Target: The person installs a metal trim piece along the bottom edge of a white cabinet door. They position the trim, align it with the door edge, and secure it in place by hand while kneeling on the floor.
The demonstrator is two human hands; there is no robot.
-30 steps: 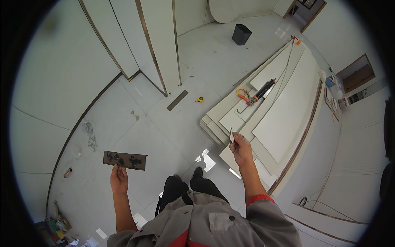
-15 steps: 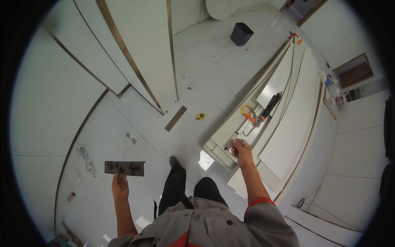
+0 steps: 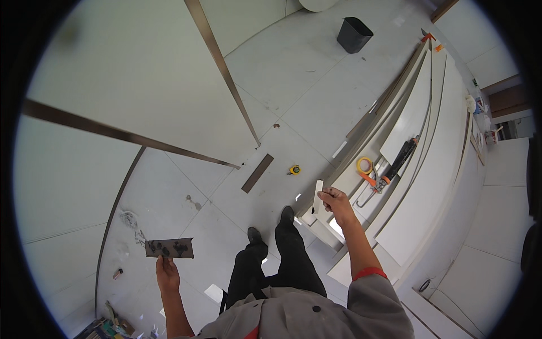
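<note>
My left hand point(image 3: 167, 273) is closed on the lower edge of a brownish-grey flat strip point(image 3: 186, 254), whose upper face carries several black blobs of paste. In my right hand point(image 3: 337, 204) is a small, narrow, pale flat piece point(image 3: 318, 195), pinched between thumb and fingers; a dark smear marks its lower end. That hand is above the near left corner of a stack of long white panels point(image 3: 415, 209). Lying on the stack are a black and orange caulking gun point(image 3: 398, 163) and a roll of yellow tape point(image 3: 364, 165).
Tall white panels with brown metal edges point(image 3: 223, 68) stand at the left. On the tiled floor lie a yellow tape measure point(image 3: 294, 169) and a brown strip point(image 3: 257, 173). A black bin point(image 3: 354, 36) stands farther back. Assorted items point(image 3: 107, 325) are heaped at the lower left.
Both feet now show, the right one having stepped forward. The standing panels fill more of the left side, and the stack has shifted right in view. Both hands keep their hold.
</note>
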